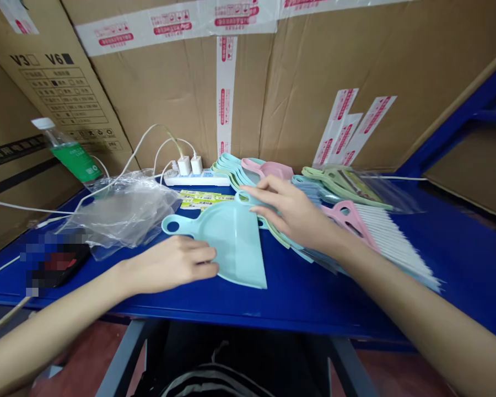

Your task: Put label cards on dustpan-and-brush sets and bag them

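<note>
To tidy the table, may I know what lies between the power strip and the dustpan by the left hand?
In the head view, yellow-green labels lie between the power strip and this dustpan.

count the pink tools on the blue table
2: a pink dustpan at the back, beyond the right hand, and a pink-handled brush beyond the right forearm. More may be hidden underneath.

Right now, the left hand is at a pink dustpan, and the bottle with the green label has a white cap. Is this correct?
Only the colour is wrong: the head view shows the left hand at a light blue dustpan, not pink. The rest is right.
</note>
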### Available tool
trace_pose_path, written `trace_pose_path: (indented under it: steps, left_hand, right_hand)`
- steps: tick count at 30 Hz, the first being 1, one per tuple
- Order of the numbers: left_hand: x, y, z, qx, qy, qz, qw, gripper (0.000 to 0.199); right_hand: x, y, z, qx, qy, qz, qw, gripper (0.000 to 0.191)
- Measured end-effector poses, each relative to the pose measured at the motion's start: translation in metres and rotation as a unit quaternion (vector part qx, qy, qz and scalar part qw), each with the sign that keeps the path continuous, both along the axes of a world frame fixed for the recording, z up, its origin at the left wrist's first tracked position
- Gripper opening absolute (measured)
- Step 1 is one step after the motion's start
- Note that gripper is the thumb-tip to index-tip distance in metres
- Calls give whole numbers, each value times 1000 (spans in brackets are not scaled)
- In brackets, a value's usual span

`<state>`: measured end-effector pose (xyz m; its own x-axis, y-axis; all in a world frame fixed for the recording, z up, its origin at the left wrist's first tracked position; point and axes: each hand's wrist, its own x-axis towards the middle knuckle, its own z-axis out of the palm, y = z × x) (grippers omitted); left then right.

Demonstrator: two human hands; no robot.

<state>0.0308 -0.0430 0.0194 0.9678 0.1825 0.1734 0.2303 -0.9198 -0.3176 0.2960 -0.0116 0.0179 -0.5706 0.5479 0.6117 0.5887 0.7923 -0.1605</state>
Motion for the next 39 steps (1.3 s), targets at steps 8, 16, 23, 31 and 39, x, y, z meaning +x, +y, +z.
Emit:
trace_pose_path:
  steps: [8,16,23,31,39]
  left_hand:
    - [-8,-6,-15,-108,-27,-23,994,27]
    - [-37,32,18,-207,-187,196,940,45]
    - [-41,48,-9,-324,-189,279,884,51]
    - [-45,50,-15,-494,-153,225,826,47]
    - [-44,50,-14,-582,-101,194,783,30]
  right_hand:
    - [-65,-6,-11,-57,-55,51,996,26]
    - [-105,-11,-23,-86,-105,59,989,21]
    - [-130,-12,-30,-144,-77,43,986,17]
    - [-101,-12,-32,-122,-60,76,988,16]
    - [-53,-13,-43,-124,-161,49,978,52]
